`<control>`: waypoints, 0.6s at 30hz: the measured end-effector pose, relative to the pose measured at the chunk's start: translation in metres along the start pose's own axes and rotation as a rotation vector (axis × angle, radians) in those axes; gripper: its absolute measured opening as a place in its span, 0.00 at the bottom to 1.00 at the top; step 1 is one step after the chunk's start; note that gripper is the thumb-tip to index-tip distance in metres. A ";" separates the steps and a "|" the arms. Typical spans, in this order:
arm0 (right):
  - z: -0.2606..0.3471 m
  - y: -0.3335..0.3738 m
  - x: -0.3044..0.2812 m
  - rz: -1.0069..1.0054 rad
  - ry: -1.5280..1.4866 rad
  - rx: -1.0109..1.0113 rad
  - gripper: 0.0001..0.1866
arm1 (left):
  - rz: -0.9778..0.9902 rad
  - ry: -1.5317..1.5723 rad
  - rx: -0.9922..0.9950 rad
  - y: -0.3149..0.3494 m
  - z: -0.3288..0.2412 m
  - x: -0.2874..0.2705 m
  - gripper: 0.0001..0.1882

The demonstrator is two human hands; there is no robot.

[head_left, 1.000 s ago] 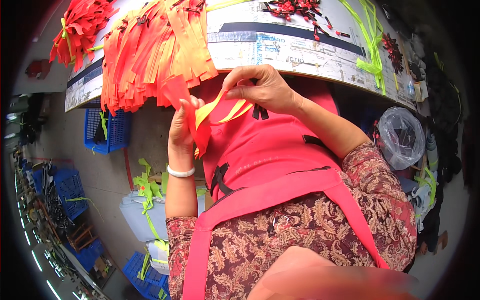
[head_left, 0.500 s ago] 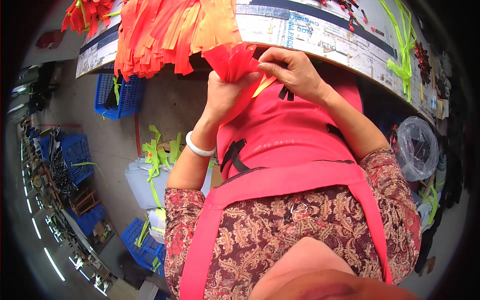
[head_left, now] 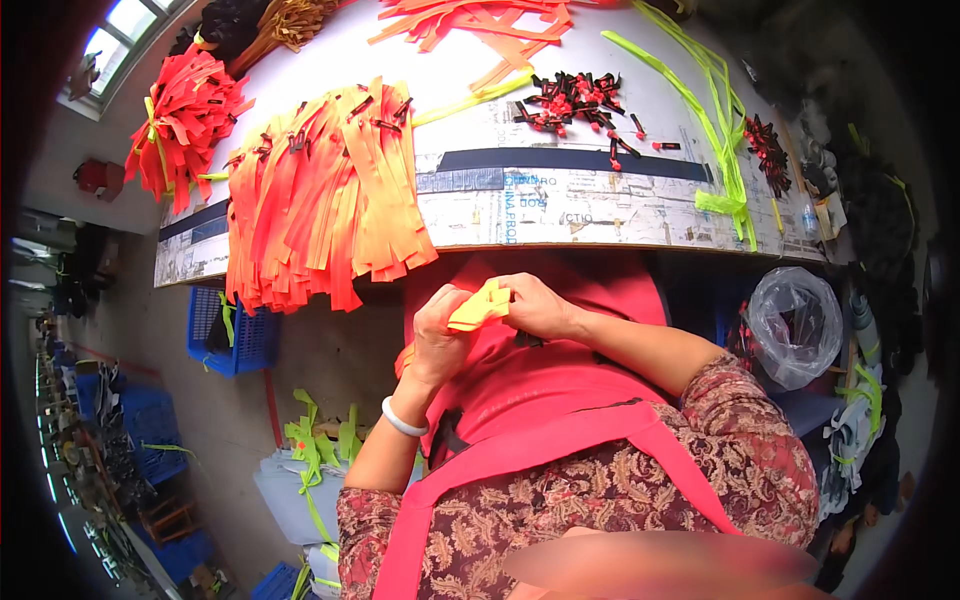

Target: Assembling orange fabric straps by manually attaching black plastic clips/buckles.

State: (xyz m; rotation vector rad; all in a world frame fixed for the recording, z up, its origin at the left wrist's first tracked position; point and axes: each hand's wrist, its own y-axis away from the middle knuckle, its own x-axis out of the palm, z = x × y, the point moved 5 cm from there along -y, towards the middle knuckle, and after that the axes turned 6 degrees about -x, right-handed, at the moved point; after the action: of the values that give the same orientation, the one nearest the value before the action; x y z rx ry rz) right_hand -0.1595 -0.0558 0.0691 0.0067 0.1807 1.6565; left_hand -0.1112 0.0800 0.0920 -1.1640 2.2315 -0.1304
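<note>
Just in front of the table edge, above my red apron [head_left: 560,370], both hands are together. My left hand [head_left: 438,338], with a white bangle at the wrist, is closed round a bunch of orange fabric strips [head_left: 480,306], whose bright ends poke out at the top. The fingers of my right hand [head_left: 543,306] are closed on the other side of those ends. Ahead and to the left, a thick row of orange and red strips [head_left: 310,210] with small black clips at the far ends hangs over the table edge.
On the white patterned table [head_left: 460,225] lie a heap of small black-and-red clips [head_left: 575,100], lime-green ties [head_left: 725,130] and a tied red strip bundle [head_left: 185,120]. Blue crates [head_left: 235,340] stand at floor level on the left. A clear plastic bag [head_left: 795,325] hangs at the right.
The view has tilted up, bringing more of the tabletop in. The strip ends in my hands have gone from fanned out and red to gathered and orange-yellow, with both hands closer together.
</note>
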 end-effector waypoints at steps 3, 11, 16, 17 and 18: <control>-0.039 -0.005 0.003 -0.012 -0.258 0.066 0.04 | 0.016 -0.116 0.046 0.002 -0.008 0.004 0.11; -0.049 -0.020 -0.007 -0.083 -0.259 0.138 0.12 | 0.099 0.594 -0.399 -0.016 0.027 0.011 0.07; -0.044 -0.026 -0.023 -0.168 -0.045 0.027 0.13 | 0.163 0.674 -0.702 0.001 0.038 0.017 0.03; -0.040 -0.025 -0.021 -0.186 0.005 -0.005 0.12 | 0.199 0.671 -0.713 0.002 0.037 0.022 0.05; -0.035 -0.024 -0.019 -0.205 0.058 -0.041 0.11 | 0.198 0.669 -0.717 0.003 0.035 0.025 0.05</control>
State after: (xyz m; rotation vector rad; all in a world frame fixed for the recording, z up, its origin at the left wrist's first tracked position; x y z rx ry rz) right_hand -0.1381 -0.0762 0.0338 -0.0881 0.1857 1.4559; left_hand -0.1045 0.0694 0.0513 -1.3740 3.1187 0.4690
